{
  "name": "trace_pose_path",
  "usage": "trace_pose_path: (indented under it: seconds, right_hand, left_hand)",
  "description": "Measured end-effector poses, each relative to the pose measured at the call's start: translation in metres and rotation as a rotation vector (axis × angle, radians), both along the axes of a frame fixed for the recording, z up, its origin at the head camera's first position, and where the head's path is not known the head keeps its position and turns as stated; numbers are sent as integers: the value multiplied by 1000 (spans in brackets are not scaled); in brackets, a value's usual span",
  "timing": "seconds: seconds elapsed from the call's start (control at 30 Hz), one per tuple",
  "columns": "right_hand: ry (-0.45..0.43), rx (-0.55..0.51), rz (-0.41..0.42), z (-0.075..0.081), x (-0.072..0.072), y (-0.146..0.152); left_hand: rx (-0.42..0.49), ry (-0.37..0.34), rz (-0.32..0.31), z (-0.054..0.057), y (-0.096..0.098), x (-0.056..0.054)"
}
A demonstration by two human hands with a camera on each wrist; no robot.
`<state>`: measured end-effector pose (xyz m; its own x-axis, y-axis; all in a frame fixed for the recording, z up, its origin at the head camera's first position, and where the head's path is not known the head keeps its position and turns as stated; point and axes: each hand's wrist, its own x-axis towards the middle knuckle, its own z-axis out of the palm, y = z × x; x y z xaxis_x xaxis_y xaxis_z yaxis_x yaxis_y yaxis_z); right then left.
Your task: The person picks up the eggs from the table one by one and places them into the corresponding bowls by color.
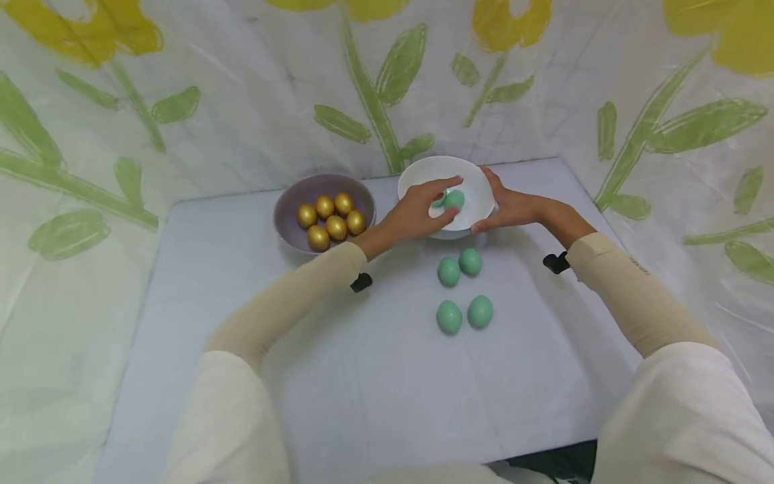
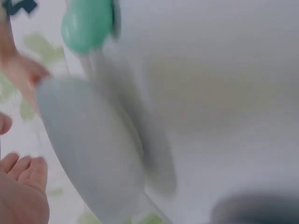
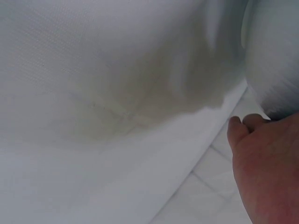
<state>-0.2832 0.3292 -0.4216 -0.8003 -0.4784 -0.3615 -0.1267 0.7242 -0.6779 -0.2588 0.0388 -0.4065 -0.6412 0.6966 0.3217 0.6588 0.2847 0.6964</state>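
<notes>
A white bowl (image 1: 418, 173) stands at the back of the table, and two green eggs (image 1: 454, 199) show inside it. Over this bowl is my left hand (image 1: 417, 210), thumb and fingers spread apart on either side of one egg. The left wrist view shows the fingers (image 2: 29, 173) apart from the thumb, with no egg visible between them. My right hand (image 1: 515, 205) holds the bowl's right side, thumb toward the front and fingers toward the back. In the right wrist view, fingertips (image 3: 238, 128) curl near the bowl's outer wall (image 3: 275, 56).
Several green eggs (image 1: 449, 317) lie on the white tabletop (image 1: 363, 376) in front of the white bowl. Left of it stands a purple bowl (image 1: 287, 225) with several golden eggs (image 1: 324, 206). Behind the table hangs a sheet (image 1: 242, 101) painted with flowers.
</notes>
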Motion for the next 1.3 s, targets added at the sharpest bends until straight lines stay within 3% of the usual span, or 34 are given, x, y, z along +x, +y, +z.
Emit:
trace_pose_path:
  seconds: [0.2,0.33,0.4,0.47,0.73,0.93,1.1,1.3]
  right_hand:
    - [53,-23,15,3,4,5]
    - [80,-38,25,3,3,6]
    - [87,-51,24,3,3,6]
    - [80,-52,16,3,2,6]
    - [52,-50,-3,-1,-2,6]
    - [49,-53,6,-2,-1,2]
    - [60,-49,22,-1,2,-2]
    - [70,-57,40,0,1,-6]
  left_hand:
    - [174,-31,-119,1,2,54]
    - [232,-101,-204,-6,0,79]
    - [226,-123,-199,-12,-1,87]
    - [197,-129,-156,-17,-2,94]
    - [58,-152,28,-45,-7,104]
    - [-31,-134,111,-53,-8,105]
    - [-85,-193,144,-58,-9,106]
    - [-67,-278,141,-64,-11,103]
